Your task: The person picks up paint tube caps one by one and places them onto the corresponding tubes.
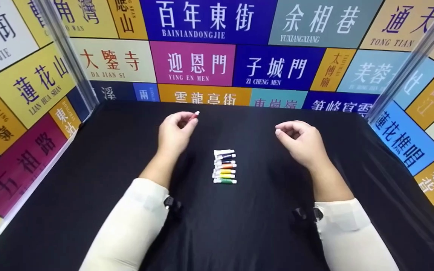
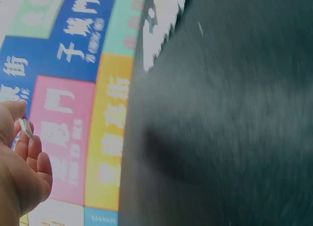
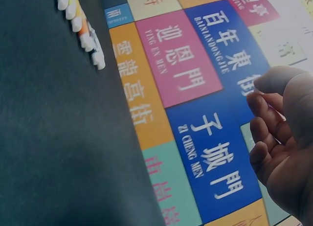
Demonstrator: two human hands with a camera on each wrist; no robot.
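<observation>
My left hand (image 1: 175, 131) pinches a small red paint tube (image 1: 194, 116) between thumb and fingertips, above the far left part of the table. Its white tip points up, and most of its body is hidden by the fingers. In the left wrist view, a pale flat end of the tube (image 2: 26, 128) sticks out below the thumb. Off to the right, my right hand (image 1: 303, 141) pinches a tiny white piece (image 1: 278, 131), mostly covered by the fingertips; I cannot tell what it is. Between the hands, several paint tubes (image 1: 225, 166) lie in a row.
The tubes on the black tablecloth (image 1: 239, 226) run from white and dark ones at the far end through orange and yellow to a green tube (image 1: 225, 181) nearest me. A wall of coloured street-name signs (image 1: 194, 62) rises behind the table, with metal posts (image 1: 72, 52) at the corners.
</observation>
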